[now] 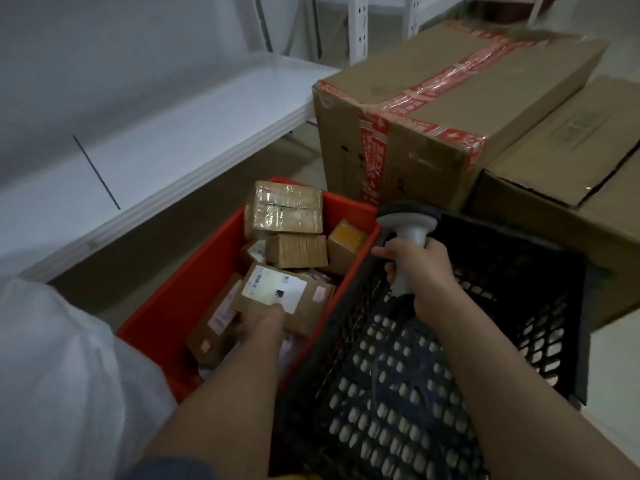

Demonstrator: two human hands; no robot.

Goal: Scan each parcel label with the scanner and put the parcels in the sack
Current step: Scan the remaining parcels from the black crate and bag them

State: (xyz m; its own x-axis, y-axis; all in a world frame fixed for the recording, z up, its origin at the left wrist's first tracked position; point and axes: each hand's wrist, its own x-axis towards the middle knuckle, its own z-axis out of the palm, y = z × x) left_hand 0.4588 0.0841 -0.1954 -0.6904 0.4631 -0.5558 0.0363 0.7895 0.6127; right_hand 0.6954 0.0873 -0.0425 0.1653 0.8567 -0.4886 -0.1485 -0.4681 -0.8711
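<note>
The left hand [259, 318] grips a labelled parcel [282, 294] in the red crate [180, 306], label up so the scanner [408, 244], clenched in the right hand [420, 275], can read it.

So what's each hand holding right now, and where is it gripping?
The right hand grips the scanner by its handle. The left hand holds a labelled parcel at its near edge, in the red crate.

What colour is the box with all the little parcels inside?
Red crate, seen clearly in the head view.
</note>
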